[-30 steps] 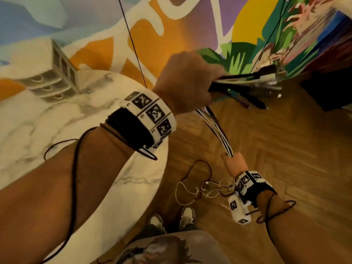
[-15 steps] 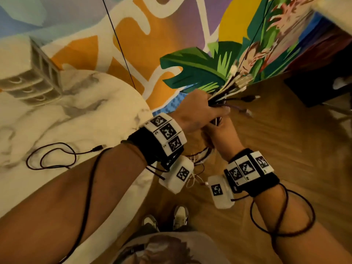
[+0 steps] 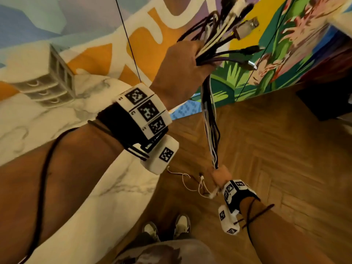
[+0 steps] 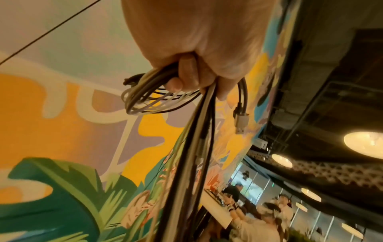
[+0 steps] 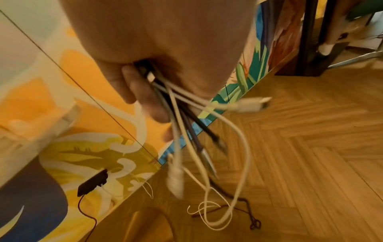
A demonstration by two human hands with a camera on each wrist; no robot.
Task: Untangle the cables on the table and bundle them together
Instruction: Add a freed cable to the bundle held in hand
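A bundle of black, white and purple cables [image 3: 210, 130] hangs taut between my two hands, beside the table and above the floor. My left hand [image 3: 194, 60] is raised high and grips the bundle just below its plugs [image 3: 245, 27], which fan out up and to the right. The left wrist view shows that hand [image 4: 186, 78] curled round the cables [image 4: 192, 147], with a looped end and a USB plug [image 4: 241, 122] sticking out. Lower down, my right hand [image 3: 219, 173] grips the same bundle. Loose ends [image 5: 186, 131] and a white plug [image 5: 250, 104] dangle from the right hand [image 5: 145, 98].
The round marble table [image 3: 38, 121] is at my left, with a white drawer unit [image 3: 47, 79] at its back. Wooden floor [image 3: 276, 159] lies below, and my shoes [image 3: 165, 227] show near the table edge. A painted wall stands behind, and dark furniture [image 3: 327, 103] is at far right.
Half a second ago both hands were together near the plugs. Since then the left hand has risen and the right hand has slid down the bundle, pulling it straight.
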